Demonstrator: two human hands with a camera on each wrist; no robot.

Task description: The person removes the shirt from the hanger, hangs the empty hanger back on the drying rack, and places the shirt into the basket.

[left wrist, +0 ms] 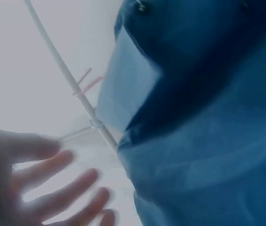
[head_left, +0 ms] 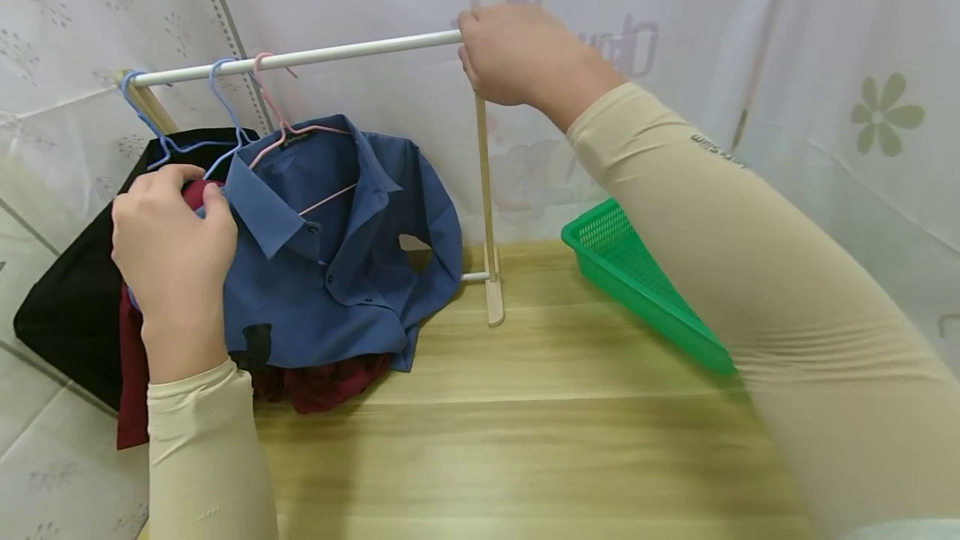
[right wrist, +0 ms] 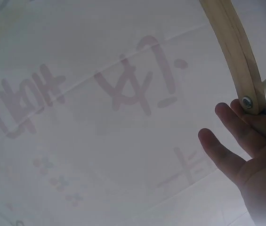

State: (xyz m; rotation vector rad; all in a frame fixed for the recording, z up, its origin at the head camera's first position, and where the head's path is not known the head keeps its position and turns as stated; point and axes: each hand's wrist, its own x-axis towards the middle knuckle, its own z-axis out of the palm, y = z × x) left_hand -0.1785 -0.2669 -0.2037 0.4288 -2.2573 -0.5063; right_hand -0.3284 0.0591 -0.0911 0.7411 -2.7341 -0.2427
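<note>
My right hand (head_left: 517, 52) grips the right end of the white rod (head_left: 360, 48) of a small clothes rack. In the right wrist view, fingers of that hand (right wrist: 260, 146) curl at the wooden post (right wrist: 236, 56) while others stick out. My left hand (head_left: 176, 232) is beside the collar of a blue shirt (head_left: 337, 273), with fingers spread and apart from the cloth in the left wrist view. The shirt hangs on a pink hanger (head_left: 273, 98). Behind it hang a dark red garment (head_left: 337, 386) and a black one (head_left: 82, 298), with blue hangers (head_left: 217, 90) on the rod.
A green plastic basket (head_left: 637, 273) stands at the right, partly hidden by my right arm. The rack's wooden foot (head_left: 494, 298) rests on the wood-grain table (head_left: 525, 440). Patterned white curtains (head_left: 825, 40) hang behind and at the left.
</note>
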